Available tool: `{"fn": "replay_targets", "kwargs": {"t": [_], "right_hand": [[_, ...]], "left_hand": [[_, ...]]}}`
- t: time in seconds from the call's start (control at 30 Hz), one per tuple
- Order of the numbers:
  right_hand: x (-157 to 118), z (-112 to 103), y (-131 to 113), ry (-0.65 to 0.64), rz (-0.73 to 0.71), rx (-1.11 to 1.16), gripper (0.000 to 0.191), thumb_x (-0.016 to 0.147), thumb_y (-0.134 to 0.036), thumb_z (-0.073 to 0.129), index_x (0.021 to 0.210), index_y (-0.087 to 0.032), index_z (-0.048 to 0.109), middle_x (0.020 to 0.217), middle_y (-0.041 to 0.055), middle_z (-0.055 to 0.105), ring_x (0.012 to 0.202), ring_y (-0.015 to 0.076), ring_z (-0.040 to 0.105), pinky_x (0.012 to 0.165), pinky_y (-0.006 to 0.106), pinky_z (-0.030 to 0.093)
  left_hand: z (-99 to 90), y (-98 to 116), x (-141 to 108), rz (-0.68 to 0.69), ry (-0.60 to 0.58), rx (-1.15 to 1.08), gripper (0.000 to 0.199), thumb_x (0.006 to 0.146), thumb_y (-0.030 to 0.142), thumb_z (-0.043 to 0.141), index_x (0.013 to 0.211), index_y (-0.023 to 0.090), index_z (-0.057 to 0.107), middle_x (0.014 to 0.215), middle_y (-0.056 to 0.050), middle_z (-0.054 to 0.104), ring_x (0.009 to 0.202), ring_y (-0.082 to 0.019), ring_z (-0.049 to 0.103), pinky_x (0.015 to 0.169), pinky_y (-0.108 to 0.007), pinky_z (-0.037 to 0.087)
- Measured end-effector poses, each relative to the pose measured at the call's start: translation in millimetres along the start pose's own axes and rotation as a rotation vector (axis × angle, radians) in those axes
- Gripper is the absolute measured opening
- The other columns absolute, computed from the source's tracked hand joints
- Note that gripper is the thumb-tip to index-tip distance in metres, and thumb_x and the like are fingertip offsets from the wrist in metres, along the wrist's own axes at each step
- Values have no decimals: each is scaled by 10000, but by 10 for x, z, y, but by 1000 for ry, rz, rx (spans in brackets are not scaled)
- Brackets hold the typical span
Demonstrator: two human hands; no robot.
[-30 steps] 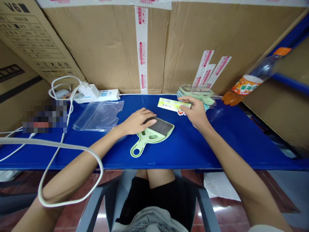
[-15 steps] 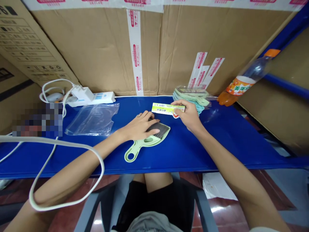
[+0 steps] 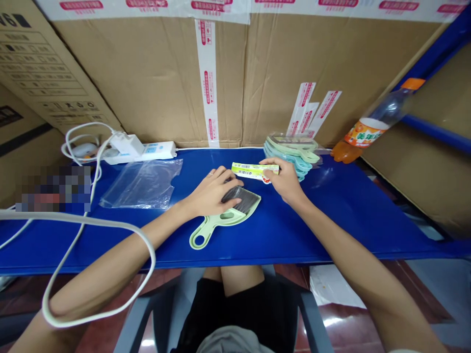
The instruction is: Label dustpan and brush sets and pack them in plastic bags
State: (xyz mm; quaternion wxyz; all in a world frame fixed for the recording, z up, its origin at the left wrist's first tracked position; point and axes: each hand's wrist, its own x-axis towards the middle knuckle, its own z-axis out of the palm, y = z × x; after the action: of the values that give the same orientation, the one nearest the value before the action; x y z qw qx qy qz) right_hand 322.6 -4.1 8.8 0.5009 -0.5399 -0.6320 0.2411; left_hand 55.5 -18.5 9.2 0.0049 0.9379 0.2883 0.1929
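A light green mini dustpan with a brush nested in it (image 3: 217,219) lies on the blue table, its handle pointing toward me and left. The brush's dark bristles (image 3: 247,200) face up. My left hand (image 3: 213,192) is closed over the far left side of the set, thumb across the bristles and the other fingers curled beyond them. Just behind it, my right hand (image 3: 285,179) pinches the right end of a yellow-green and white printed card (image 3: 250,170). The card's left end is close to my left fingertips; whether they touch it I cannot tell.
A clear plastic bag (image 3: 142,184) lies at left, near a white power strip (image 3: 160,149) and a looping white cable (image 3: 147,240). Stacked dustpan sets in plastic (image 3: 292,147) sit at the back right, beside an orange soda bottle (image 3: 368,132). Cardboard (image 3: 154,83) walls the back.
My left fingers have curled in more over the dustpan set. The card in my right hand has tilted and shifted slightly left and down.
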Motion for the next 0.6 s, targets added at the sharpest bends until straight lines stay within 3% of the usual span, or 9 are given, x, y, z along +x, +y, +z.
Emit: {"fn": "replay_targets", "kwargs": {"t": [0.27, 0.43, 0.6], "right_hand": [[-36, 55, 8, 29, -23, -68, 286, 736, -224, 616, 938, -211, 817, 958, 61, 828, 804, 258, 729, 790, 412, 566], [-14, 44, 38, 84, 9, 36, 236, 740, -249, 642, 919, -214, 793, 926, 72, 815, 816, 271, 754, 748, 405, 585], [-44, 68, 7, 52, 11, 53, 221, 730, -245, 653, 904, -216, 786, 914, 61, 815, 809, 259, 751, 744, 391, 586]], "left_hand": [[-43, 34, -14, 34, 78, 23, 349, 1053, 446, 619, 1286, 195, 685, 1220, -129, 684, 1156, -338, 555, 959, -522, 455], [-68, 58, -23, 49, 118, 44, 301, 1047, 415, 601, 1222, 188, 690, 1160, -123, 694, 1111, -332, 560, 915, -500, 449], [-72, 61, -37, 64, 157, 52, 260, 1015, 362, 612, 1190, 184, 684, 1144, -124, 703, 1073, -328, 555, 885, -494, 440]]}}
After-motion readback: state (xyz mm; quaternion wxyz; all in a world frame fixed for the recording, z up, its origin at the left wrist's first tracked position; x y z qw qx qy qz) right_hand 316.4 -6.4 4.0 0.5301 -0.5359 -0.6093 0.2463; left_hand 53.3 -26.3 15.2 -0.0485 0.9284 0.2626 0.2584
